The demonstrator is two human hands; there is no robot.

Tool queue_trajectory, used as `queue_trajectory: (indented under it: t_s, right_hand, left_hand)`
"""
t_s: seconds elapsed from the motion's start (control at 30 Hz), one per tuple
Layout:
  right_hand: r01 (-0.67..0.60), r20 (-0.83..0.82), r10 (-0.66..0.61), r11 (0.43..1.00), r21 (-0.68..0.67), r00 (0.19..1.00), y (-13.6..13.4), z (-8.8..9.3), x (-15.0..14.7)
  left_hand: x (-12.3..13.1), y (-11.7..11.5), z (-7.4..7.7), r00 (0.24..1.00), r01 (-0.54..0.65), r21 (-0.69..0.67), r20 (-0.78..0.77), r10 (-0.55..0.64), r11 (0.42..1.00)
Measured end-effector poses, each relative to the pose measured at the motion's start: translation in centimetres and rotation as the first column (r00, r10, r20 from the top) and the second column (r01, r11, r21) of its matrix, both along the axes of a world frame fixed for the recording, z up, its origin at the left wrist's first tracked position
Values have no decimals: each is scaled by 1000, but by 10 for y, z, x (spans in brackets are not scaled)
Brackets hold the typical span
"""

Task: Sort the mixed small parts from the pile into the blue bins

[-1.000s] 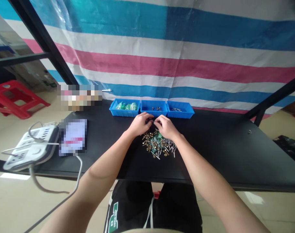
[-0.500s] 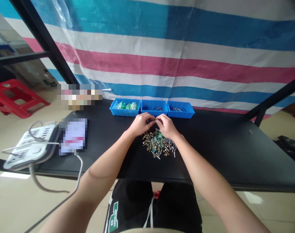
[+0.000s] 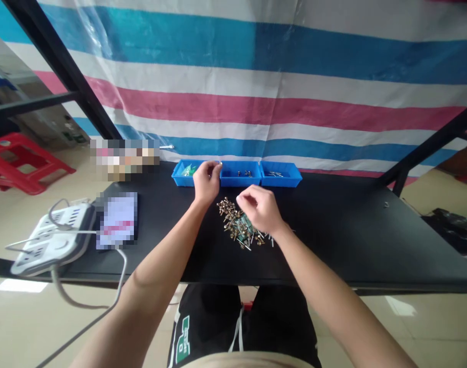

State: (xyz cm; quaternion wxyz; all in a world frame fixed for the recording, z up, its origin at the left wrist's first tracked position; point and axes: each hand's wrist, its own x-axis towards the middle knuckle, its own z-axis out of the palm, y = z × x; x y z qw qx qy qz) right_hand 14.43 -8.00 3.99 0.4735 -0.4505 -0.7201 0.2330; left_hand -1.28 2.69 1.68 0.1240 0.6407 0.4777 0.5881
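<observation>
My left hand (image 3: 207, 181) is closed in a pinch over the seam between the left blue bin (image 3: 184, 181) and the middle blue bin (image 3: 239, 181). A small shiny metal piece (image 3: 220, 163) shows at its fingertips, too small to tell its exact kind. My right hand (image 3: 261, 208) is curled, thumb against the fingers, above the right side of a mixed pile of brass-coloured screws (image 3: 229, 217), thin silvery pins and green pieces (image 3: 243, 223). Whatever it may hold is hidden. Green bagged pieces (image 3: 189, 170) lie in the left bin, a few screws (image 3: 247, 174) in the middle one.
The right blue bin (image 3: 290, 180) holds thin silvery pins (image 3: 274, 174). At the left of the black table (image 3: 333, 240) are a white power strip (image 3: 49, 235), cables and a blurred phone-like device (image 3: 117, 220). A small metal bit (image 3: 386, 204) lies far right.
My hands were together above the pile and have parted. The left moved left and up to the bins; the right came down slightly over the pile.
</observation>
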Motion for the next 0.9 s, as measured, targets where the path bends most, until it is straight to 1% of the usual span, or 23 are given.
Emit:
queue_trajectory:
  t_s: [0.03, 0.07, 0.1, 0.13, 0.17, 0.2, 0.23, 0.27, 0.3, 0.33, 0.4, 0.43, 0.47, 0.53, 0.57, 0.63, 0.67, 0.7, 0.73, 0.77, 0.83, 0.87, 0.9]
  right_hand:
    - [-30, -124, 16, 992, -120, 992, -14, 2, -13]
    - [-91, -271, 18, 961, -259, 962, -27, 1, -27]
    - [-184, -429, 3, 906, -382, 903, -39, -3, -44]
    - [-296, -586, -59, 819, -491, 808, -50, -10, -61]
    - [-420, -708, -148, 715, -559, 690, -60, -17, -78]
    - [-532, -785, -259, 614, -583, 562, -69, -24, -93]
    - [-663, -825, -333, 490, -566, 457, -77, -30, -106]
    - [-758, -838, -404, 392, -521, 367, -83, -35, -116]
    - [-843, -853, -436, 307, -441, 287, -88, -38, -123]
    - [-904, -870, -441, 243, -352, 220, -92, -39, -127]
    - [-948, -905, -401, 204, -243, 145, -97, -42, -128]
    - [-955, -919, -368, 194, -225, 142, -97, -44, -126]
    - [-955, -927, -329, 166, -245, 180, -96, -46, -123]
    - [-921, -920, -256, 180, -346, 296, -94, -51, -119]
    - [-900, -904, -222, 164, -403, 365, -93, -53, -117]
    - [-858, -878, -254, 226, -461, 405, -93, -54, -115]
    - [-838, -872, -299, 281, -468, 387, -94, -52, -115]
    - [-825, -867, -351, 321, -466, 353, -95, -49, -115]
    - [-829, -879, -379, 359, -428, 289, -97, -46, -115]
    - [-856, -893, -392, 359, -371, 222, -98, -43, -115]
    - [-921, -915, -384, 298, -252, 126, -100, -39, -116]
    - [-940, -922, -368, 255, -228, 123, -100, -39, -117]
    - [-941, -931, -323, 230, -248, 167, -99, -41, -118]
  left_hand:
    - [3, 1, 14, 999, -3, 44, 42, 1, 999]
    - [9, 1, 29, 996, -7, 101, 86, -1, 995]
    - [16, 0, 46, 992, 6, 169, 121, -27, 986]
    - [26, -3, 63, 988, 30, 238, 138, -64, 971]
    - [37, -7, 80, 985, 65, 290, 132, -107, 955]
    - [49, -11, 95, 983, 91, 329, 119, -137, 940]
    - [62, -16, 107, 983, 120, 349, 91, -161, 930]
    - [74, -21, 116, 983, 142, 360, 60, -175, 922]
    - [86, -26, 122, 980, 177, 358, 18, -196, 917]
    - [96, -30, 124, 975, 214, 354, -22, -220, 910]
    - [111, -36, 121, 960, 279, 353, -68, -273, 893]
    - [116, -38, 117, 952, 305, 354, -78, -297, 884]
    - [118, -40, 111, 944, 328, 353, -84, -319, 876]
    - [118, -41, 100, 935, 352, 351, -84, -345, 868]
    - [117, -42, 95, 934, 351, 352, -75, -348, 867]
    - [112, -42, 88, 927, 370, 348, -85, -364, 861]
    - [110, -42, 86, 921, 388, 343, -100, -378, 855]
    - [108, -42, 84, 922, 384, 341, -93, -376, 858]
    - [106, -41, 84, 930, 363, 341, -68, -362, 867]
    - [105, -40, 84, 937, 341, 343, -44, -348, 875]
    - [105, -39, 87, 942, 323, 346, -29, -334, 881]
    - [105, -39, 88, 941, 327, 347, -35, -337, 879]
    - [105, -39, 89, 938, 336, 348, -43, -343, 875]
